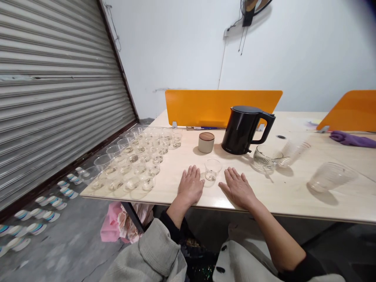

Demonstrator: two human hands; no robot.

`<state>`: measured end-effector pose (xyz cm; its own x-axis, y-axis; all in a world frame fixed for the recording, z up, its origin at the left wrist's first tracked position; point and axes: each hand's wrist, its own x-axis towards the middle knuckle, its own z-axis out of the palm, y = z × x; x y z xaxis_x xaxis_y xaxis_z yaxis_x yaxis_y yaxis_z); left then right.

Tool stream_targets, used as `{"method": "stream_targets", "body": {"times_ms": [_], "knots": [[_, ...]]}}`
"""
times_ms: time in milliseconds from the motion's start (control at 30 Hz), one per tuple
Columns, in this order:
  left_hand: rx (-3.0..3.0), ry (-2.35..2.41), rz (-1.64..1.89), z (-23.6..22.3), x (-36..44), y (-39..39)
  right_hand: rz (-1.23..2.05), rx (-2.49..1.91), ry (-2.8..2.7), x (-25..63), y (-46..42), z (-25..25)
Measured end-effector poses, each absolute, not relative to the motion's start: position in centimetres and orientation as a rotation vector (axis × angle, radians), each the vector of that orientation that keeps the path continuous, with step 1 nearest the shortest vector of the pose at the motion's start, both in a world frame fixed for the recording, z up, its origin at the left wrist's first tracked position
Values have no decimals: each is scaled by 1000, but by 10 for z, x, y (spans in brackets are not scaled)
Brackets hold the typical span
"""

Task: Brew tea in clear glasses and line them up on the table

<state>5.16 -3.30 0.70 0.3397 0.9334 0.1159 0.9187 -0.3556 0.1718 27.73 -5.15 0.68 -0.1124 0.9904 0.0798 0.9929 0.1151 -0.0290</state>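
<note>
My left hand [191,186] lies flat on the table, palm down, with nothing in it. On the other side of a clear plastic cup [212,170], my right hand [238,188] also rests palm down with its fingers stretched out. The cup stands upright between both hands, touching neither, and has a little dark matter at its bottom. Behind it sits a small grey canister [206,145] with a wooden lid. A black electric kettle [239,131] stands behind my right hand, its handle to the right. Beside the kettle is a ribbed glass bowl [263,157] with a utensil in it.
Many clear cups [141,166] stand in rows at the table's left end. Two stacks of nested cups lie tilted at the right, one being the nearer stack [331,177]. An orange divider [202,107] runs behind the kettle. A purple cloth [352,139] lies far right.
</note>
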Motion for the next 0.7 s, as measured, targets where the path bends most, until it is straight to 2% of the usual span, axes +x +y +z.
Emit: {"method": "stream_targets", "body": {"times_ms": [500,700], "knots": [[2514,1745,303,8,52,-33,-25,-1995,-2253,280,-52,6],[2508,1779,347,9,52,-43,181,-1776,-2005,282,-45,5]]}}
